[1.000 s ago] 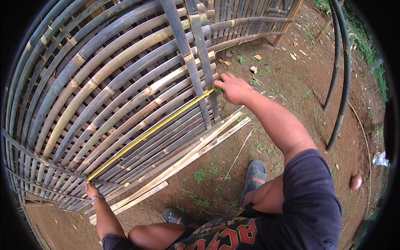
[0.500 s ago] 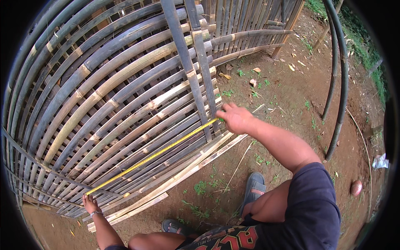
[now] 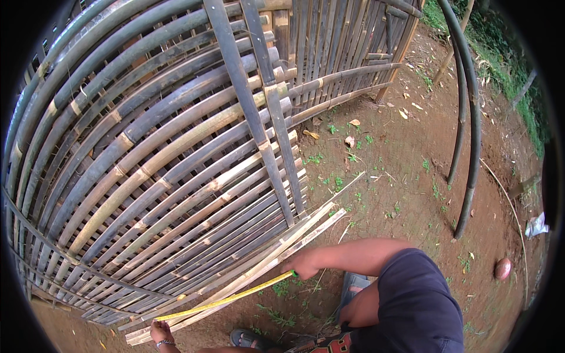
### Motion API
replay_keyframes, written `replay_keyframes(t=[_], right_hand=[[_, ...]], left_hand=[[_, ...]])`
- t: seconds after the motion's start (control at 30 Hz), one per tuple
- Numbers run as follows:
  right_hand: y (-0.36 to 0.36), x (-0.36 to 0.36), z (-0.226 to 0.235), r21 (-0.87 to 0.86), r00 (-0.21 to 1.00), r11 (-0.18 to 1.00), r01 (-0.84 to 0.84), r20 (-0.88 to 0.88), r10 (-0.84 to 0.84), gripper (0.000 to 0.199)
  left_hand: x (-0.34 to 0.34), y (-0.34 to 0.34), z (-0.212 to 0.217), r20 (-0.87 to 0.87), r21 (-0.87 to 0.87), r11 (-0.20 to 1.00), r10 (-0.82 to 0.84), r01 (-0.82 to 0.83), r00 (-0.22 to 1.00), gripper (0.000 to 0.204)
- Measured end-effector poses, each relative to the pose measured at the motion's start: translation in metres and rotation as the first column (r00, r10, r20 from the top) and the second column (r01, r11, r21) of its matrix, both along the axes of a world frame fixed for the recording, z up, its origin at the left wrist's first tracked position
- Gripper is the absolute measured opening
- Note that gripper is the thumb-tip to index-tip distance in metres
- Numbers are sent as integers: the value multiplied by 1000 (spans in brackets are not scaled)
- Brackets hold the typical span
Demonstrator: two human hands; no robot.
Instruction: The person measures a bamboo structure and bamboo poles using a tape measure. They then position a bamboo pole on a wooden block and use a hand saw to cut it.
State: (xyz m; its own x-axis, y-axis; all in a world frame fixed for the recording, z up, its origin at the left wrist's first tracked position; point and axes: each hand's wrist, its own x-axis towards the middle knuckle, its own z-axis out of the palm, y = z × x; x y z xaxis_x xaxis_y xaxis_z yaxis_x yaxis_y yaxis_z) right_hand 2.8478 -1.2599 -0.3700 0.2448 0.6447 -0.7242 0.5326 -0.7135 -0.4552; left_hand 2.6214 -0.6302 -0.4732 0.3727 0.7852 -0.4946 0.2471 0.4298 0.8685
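A yellow tape measure (image 3: 235, 295) stretches between my two hands, slanting from the lower left up to the right. My left hand (image 3: 159, 332) pinches its free end at the near left, beside the ends of some loose bamboo strips. My right hand (image 3: 305, 264) is closed around the other end, where a bit of green shows; most of the case is hidden by the fingers. The pale loose bamboo strips (image 3: 318, 231) lie on the ground along the foot of a slatted bamboo panel (image 3: 176, 185). The tape passes above these strips, and I cannot tell whether it touches them.
Two upright bamboo slats (image 3: 249, 112) cross the panel near its right end. Farther back stands another bamboo fence (image 3: 335, 76). Curved dark poles (image 3: 471, 147) rise at the right. A reddish round object (image 3: 503, 269) and a white plastic scrap (image 3: 536, 225) lie on the soil.
Both hands have moved nearer to me, bringing the tape off the panel's lower slats to beside the loose strips. My right hand has come inward, and the stretched tape is shorter.
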Motion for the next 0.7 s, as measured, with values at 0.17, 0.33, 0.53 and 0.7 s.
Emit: replay_keyframes(t=[0.17,0.33,0.53,0.7], right_hand=[[74,-18,96,62,998,996,59,-32,-57,75],[115,-51,225,152,998,986,66,-1,-67,70],[140,-99,371,191,991,978,-87,-84,105,71],[148,-139,475,271,924,950,-158,-299,239,69]], left_hand=[[36,-114,101,-62,-180,973,-157,143,986,15],[26,-216,241,38,-273,808,-533,522,845,12],[-46,-299,375,216,-503,599,-611,623,762,10],[-112,-329,476,278,-600,561,-523,571,806,9]])
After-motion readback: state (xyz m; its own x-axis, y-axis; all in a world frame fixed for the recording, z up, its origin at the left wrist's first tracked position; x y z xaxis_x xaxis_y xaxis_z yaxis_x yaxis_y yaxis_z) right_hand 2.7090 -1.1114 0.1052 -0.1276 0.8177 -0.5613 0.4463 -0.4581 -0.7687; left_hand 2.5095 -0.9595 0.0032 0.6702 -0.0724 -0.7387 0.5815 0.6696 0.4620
